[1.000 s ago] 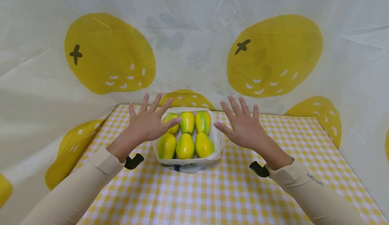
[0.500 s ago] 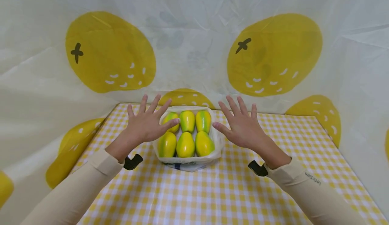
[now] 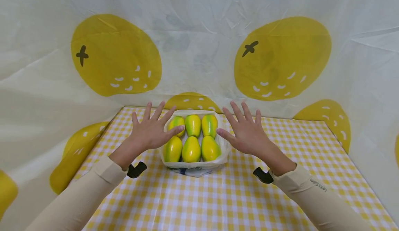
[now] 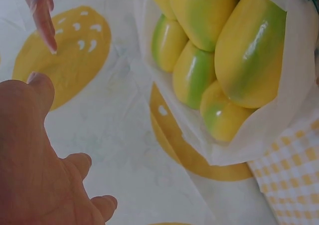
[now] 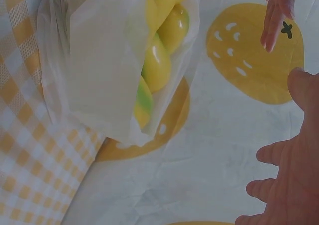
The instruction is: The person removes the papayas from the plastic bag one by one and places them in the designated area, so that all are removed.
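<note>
Several glossy yellow-green fruits [image 3: 191, 150], shaped like mangoes or small papayas, lie in two rows inside an open white plastic bag [image 3: 223, 156]. My left hand [image 3: 148, 133] is held in the air to the left of the bag, fingers spread, its thumb overlapping one back fruit in the head view. On the other side my right hand [image 3: 249, 134] is likewise raised with spread fingers, thumb pointing at the bag's right rim. Both hands hold nothing. Both wrist views show a gap between the bag and the hand.
A yellow-and-white checked cloth [image 3: 199, 203] covers the table beneath the bag. Behind it hangs a pale sheet [image 3: 196, 61] printed with large yellow fruits. Dark curved pieces [image 3: 137, 169] stick out from both wrists.
Both hands stay spread. The right hand has shifted slightly left, nearer the bag, and both sit a little lower in view. The fruits and bag have not been moved.
</note>
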{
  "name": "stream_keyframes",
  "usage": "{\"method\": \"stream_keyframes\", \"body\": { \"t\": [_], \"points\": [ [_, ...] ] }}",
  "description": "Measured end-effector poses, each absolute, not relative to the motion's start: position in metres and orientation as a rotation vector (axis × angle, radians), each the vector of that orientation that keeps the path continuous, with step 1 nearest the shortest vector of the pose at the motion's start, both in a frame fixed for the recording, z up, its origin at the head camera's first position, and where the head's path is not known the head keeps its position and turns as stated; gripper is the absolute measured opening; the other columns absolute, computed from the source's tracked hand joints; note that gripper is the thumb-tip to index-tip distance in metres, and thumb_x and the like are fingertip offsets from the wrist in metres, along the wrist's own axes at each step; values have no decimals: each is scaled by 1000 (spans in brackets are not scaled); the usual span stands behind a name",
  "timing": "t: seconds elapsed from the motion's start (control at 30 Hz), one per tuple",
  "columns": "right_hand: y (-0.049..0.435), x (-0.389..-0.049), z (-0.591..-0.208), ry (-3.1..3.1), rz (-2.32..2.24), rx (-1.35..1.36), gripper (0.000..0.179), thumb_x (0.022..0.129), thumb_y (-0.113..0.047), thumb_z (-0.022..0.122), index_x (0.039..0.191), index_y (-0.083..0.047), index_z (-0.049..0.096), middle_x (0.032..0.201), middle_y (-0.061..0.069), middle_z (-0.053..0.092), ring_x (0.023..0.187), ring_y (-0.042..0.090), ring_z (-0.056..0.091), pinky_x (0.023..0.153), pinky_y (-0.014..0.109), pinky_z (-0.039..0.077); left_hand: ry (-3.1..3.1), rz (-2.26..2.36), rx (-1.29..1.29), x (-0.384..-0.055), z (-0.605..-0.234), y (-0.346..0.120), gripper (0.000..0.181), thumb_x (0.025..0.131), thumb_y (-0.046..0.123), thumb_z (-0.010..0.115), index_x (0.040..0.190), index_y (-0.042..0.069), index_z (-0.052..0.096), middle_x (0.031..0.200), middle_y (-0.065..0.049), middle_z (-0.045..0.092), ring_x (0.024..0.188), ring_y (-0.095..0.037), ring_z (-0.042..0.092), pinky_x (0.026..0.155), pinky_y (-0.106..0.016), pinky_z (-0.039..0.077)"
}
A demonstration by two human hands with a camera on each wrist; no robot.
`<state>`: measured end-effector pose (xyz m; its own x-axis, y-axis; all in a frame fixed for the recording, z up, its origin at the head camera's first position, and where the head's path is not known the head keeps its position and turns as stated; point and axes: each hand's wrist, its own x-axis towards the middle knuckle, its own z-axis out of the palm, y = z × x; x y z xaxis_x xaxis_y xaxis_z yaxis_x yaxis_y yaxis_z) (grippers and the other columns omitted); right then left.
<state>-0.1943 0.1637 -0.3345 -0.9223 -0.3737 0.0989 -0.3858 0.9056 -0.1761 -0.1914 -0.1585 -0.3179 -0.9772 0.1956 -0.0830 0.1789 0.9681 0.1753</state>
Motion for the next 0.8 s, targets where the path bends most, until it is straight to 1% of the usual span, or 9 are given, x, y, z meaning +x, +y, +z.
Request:
{"method": "stream_keyframes", "body": {
  "t": [0.23,0.53,0.8],
  "points": [
    [161,-192,-338,-2990,301,602,82,104,-63,46,168,-20,20,178,11,3,162,46,-3,119,80,-4,3018,262,284,-191,-321,-157,85,97,83,32,167,43,6,178,-3,-7,161,-44,-16,114,-85,-10],
    [159,-192,-343,-2993,294,622,81,104,-62,46,168,-20,20,178,10,2,162,45,-4,119,81,-3,3024,269,294,-190,-323,-158,85,96,83,32,167,42,7,178,-5,-5,160,-47,-14,113,-85,-10],
    [155,-191,-347,-2989,307,646,82,104,-63,46,168,-19,20,177,12,4,162,47,-3,118,81,-2,3029,296,292,-188,-327,-161,86,96,83,33,167,41,8,178,-3,-6,161,-47,-13,113,-86,-6]
  ]
}}
